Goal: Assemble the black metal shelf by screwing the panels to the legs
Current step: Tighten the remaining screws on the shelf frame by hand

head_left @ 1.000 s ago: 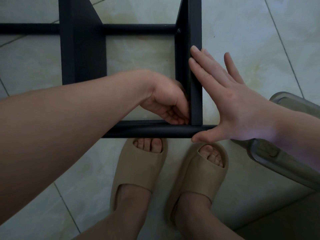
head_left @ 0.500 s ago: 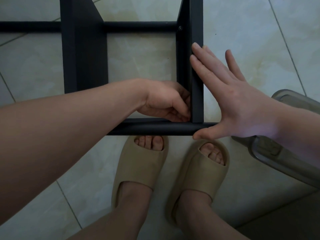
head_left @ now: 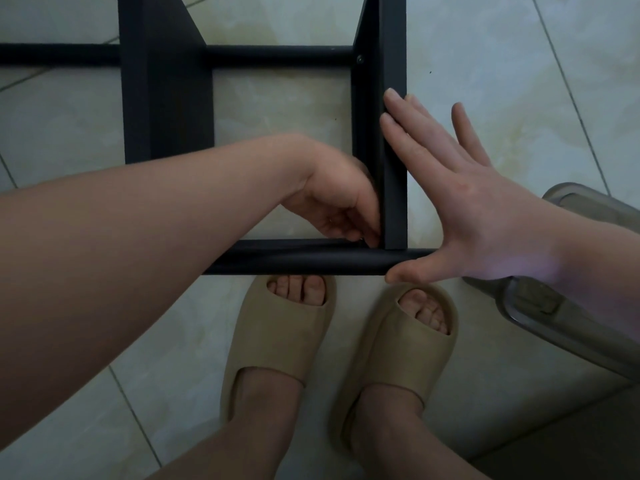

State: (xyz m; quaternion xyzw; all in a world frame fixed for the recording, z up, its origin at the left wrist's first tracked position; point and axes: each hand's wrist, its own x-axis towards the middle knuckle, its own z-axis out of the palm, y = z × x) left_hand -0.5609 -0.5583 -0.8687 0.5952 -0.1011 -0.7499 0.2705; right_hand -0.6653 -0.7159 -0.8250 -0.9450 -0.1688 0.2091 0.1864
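— Nearest first?

— Two tan slides [head_left: 277,334] on the tiled floor [head_left: 104,410], toes just short of the near leg [head_left: 304,262]. Runs crosswise in front of them, a black tube.

— And the hands?

— Right hand [head_left: 478,216] spread flat: fingers pressed straight against the outer face of the right panel [head_left: 394,140], thumb laid along the near side of the leg's end. Probably braces the joint against shifting during fastening.

— The other?

— Left hand [head_left: 339,209] reaches inside the frame, fingers curled into the panel-to-leg corner. Looks like work on a screw there, but hides any contents of the fingertips; cannot tell.

— Farther out?

— Left panel [head_left: 166,98] on edge, well apart from the right one. Then the far leg [head_left: 277,56], parallel to the near one, with a screw head [head_left: 360,59] already seated at its joint with the right panel. Grey plastic piece [head_left: 571,306] off to the right, partly under the right forearm, apart from the frame.
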